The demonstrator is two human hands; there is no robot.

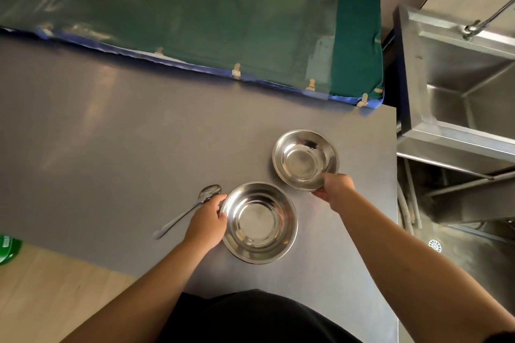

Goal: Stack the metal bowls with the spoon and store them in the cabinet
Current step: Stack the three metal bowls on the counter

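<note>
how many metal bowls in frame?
2. The nearer bowl sits on the grey table with the left hand on its left rim. The farther bowl is up-right of it, right hand gripping its near rim. None appear hidden.

Both bare forearms reach forward and apart. Left hand curled, thumb and fingers pinched closed. Right hand stretched farther ahead, fingers closed in a grip.

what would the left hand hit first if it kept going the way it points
The left hand already touches the near bowl's left rim; straight on, it likely meets the spoon bowl lying just ahead.
</note>
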